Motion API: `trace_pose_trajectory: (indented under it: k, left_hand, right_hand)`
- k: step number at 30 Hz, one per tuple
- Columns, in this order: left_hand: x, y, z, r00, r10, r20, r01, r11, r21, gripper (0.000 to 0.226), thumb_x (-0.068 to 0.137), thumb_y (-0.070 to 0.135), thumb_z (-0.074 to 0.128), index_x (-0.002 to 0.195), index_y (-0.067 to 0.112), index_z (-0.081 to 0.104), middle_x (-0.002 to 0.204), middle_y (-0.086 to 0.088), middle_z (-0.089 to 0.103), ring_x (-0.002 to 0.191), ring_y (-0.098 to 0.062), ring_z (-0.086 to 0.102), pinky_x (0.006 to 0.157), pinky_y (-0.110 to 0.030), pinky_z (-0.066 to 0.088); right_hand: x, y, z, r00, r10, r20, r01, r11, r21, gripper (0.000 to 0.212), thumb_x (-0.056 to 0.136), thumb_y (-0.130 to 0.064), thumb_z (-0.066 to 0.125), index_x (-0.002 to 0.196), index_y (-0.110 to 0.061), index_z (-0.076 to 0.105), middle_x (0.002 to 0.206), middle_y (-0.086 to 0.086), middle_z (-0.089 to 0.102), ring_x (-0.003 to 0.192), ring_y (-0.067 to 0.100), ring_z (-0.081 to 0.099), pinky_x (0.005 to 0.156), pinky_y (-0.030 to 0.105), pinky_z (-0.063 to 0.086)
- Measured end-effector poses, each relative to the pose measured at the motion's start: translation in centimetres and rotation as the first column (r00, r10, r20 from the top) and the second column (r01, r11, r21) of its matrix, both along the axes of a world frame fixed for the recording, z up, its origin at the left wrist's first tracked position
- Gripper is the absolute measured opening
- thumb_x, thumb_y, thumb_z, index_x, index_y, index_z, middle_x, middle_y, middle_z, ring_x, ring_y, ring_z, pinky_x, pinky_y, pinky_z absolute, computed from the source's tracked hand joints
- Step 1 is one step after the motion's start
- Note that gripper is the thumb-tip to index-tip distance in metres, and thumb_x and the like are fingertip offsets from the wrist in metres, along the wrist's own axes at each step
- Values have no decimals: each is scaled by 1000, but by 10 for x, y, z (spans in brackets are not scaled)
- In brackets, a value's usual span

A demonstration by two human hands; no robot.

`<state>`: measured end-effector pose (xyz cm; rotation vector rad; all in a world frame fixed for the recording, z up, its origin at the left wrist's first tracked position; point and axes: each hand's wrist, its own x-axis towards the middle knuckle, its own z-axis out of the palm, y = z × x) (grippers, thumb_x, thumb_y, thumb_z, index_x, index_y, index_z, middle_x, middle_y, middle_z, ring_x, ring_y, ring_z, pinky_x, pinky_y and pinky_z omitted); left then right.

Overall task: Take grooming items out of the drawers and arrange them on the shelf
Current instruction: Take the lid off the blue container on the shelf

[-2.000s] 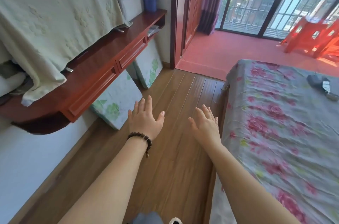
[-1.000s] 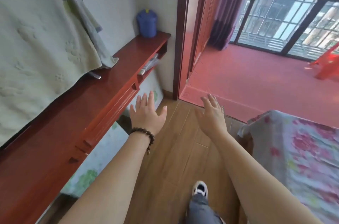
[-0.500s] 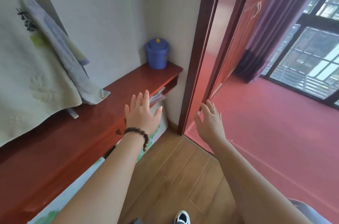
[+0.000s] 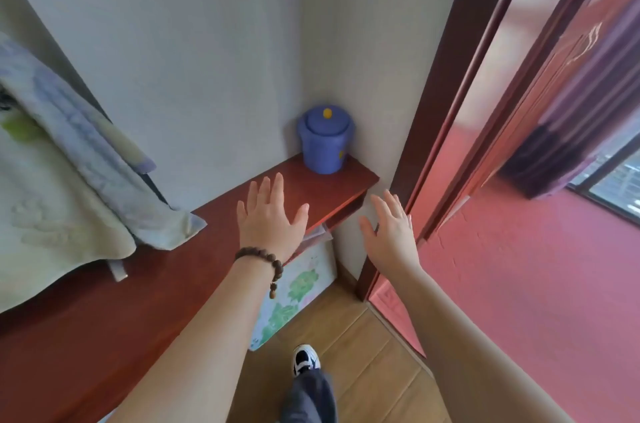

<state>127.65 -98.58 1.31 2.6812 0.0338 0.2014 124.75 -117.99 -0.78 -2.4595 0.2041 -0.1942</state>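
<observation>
A long red-brown wall shelf (image 4: 173, 277) runs from the lower left to the corner. My left hand (image 4: 270, 218), with a bead bracelet on the wrist, hovers open over the shelf's far end. My right hand (image 4: 391, 235) is open too, held in the air beside the shelf's end, close to the door frame. A blue lidded pot (image 4: 325, 142) stands on the shelf in the corner, just beyond my left hand. Papers (image 4: 317, 235) stick out of an open slot under the shelf's end. No drawer front shows from this angle.
A pale blanket (image 4: 52, 214) drapes over the shelf's left part. A flower-printed board (image 4: 294, 294) leans against the wall under the shelf. The dark door frame (image 4: 433, 145) opens onto a red-floored room. My shoe (image 4: 304, 358) is on the wooden floor.
I have walked from beside the bed to the shelf's far end. The view swung up and left, and both open hands came nearer to the blue pot and the corner.
</observation>
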Motion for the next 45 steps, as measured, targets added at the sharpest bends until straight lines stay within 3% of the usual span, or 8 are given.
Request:
trace_pose_trajectory:
  k: [12, 17, 23, 27, 34, 37, 41, 45]
  left_hand:
    - [178, -16, -7, 999, -37, -24, 38, 998, 40, 68, 93, 49, 42, 149, 17, 21, 157, -6, 22, 147, -24, 9, 117, -49, 13]
    - [239, -41, -8, 985, -170, 41, 169, 985, 29, 61, 89, 42, 55, 140, 12, 40, 139, -10, 46, 131, -31, 39, 108, -43, 33]
    - [292, -71, -11, 980, -197, -39, 195, 980, -49, 56, 90, 35, 58, 139, 13, 41, 141, -7, 45, 130, -26, 39, 105, -38, 37]
    - [300, -80, -23, 980, -182, -77, 176, 981, -81, 47, 89, 28, 60, 133, 13, 48, 137, -8, 49, 126, -27, 44, 101, -40, 40]
    - [305, -87, -23, 995, -90, 32, 94, 986, -135, 28, 94, 25, 52, 116, 8, 59, 117, -12, 60, 107, -33, 55, 85, -42, 47]
    - [296, -81, -10, 990, -43, 131, 68, 979, -193, 23, 91, 24, 56, 109, 9, 61, 109, -12, 62, 98, -33, 57, 75, -41, 49]
    - [262, -51, 11, 954, 60, 295, 12, 971, -238, 16, 85, 19, 64, 100, 12, 63, 100, -6, 63, 89, -27, 58, 66, -29, 39]
    - [222, -8, -10, 968, 140, 207, -97, 974, -207, 15, 86, 23, 64, 98, 15, 62, 101, -2, 64, 88, -24, 59, 66, -30, 42]
  right_hand:
    - [189, -7, -3, 999, 48, -12, -48, 999, -4, 54, 95, -35, 50, 143, -14, 37, 155, 10, 25, 146, 24, 15, 117, 45, 18]
    - [229, -18, -9, 994, 95, -53, -93, 995, 41, 59, 94, -35, 52, 146, -15, 32, 157, 8, 20, 146, 22, 14, 118, 42, 20]
    - [270, -26, -12, 977, 198, -79, -191, 977, 89, 67, 92, -34, 57, 148, -13, 27, 157, 8, 20, 144, 23, 20, 116, 38, 24]
    - [286, -27, -14, 971, 218, -101, -209, 974, 91, 73, 90, -36, 60, 148, -9, 24, 157, 8, 20, 144, 20, 19, 117, 33, 21]
    - [293, -29, -20, 961, 245, -132, -229, 966, 124, 79, 89, -37, 60, 149, -6, 19, 158, 8, 17, 145, 18, 16, 118, 32, 20]
    - [293, -29, -22, 958, 257, -130, -243, 963, 118, 79, 89, -38, 61, 149, -5, 22, 157, 8, 18, 145, 20, 19, 117, 30, 20]
    - [293, -29, -23, 959, 257, -120, -243, 963, 117, 78, 90, -36, 61, 148, -3, 21, 157, 9, 17, 144, 20, 18, 114, 24, 17]
    - [293, -30, -24, 959, 253, -124, -238, 963, 122, 79, 89, -38, 61, 149, -5, 21, 158, 7, 16, 144, 18, 18, 111, 21, 15]
